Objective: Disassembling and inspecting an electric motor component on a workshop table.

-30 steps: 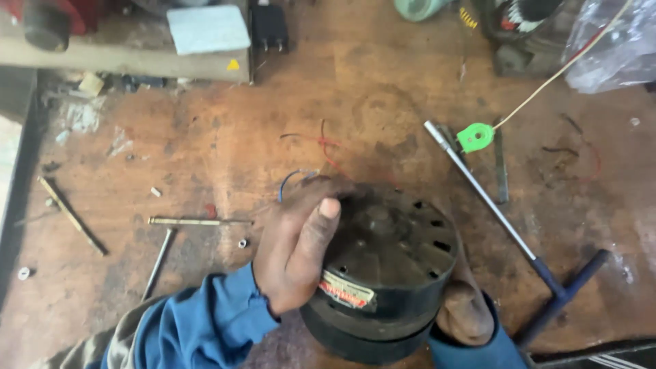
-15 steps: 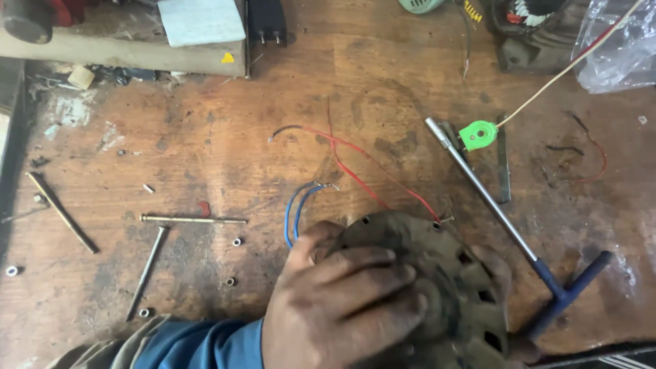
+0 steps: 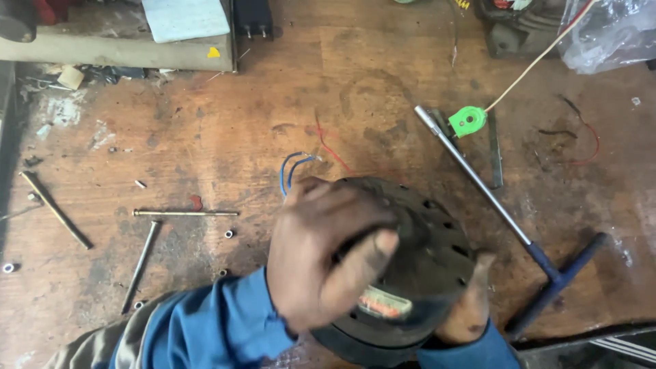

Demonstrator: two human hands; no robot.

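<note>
Item 1: round black motor housing, vented w/ slots, red-and-pale label on its side. We are holding it over the near edge of the wooden workbench, centre-right of view, tilted toward us.

Item 2: left hand, blue sleeve. We are laying it over the top-left of the housing, fingers curled down onto the shell, thumb pressing along the side near the label. Grip closed on the housing.

Item 3: right hand, mostly hidden behind the housing. We are cupping the lower-right rim w/ it; only thumb and part of palm showing, so closed against the shell, full finger spread not visible.

Item 4: blue wires and a red wire, coming out from behind the housing at top-left, lying on the bench.

Item 5: T-handle wrench, steel shaft, dark blue handle, lying diagonal just right of the housing, apart from it.

Item 6: green plastic part on a pale cord, near the wrench tip.

Item 7: long bolts, lying left of the hands, w/ small nuts scattered near them.
</note>
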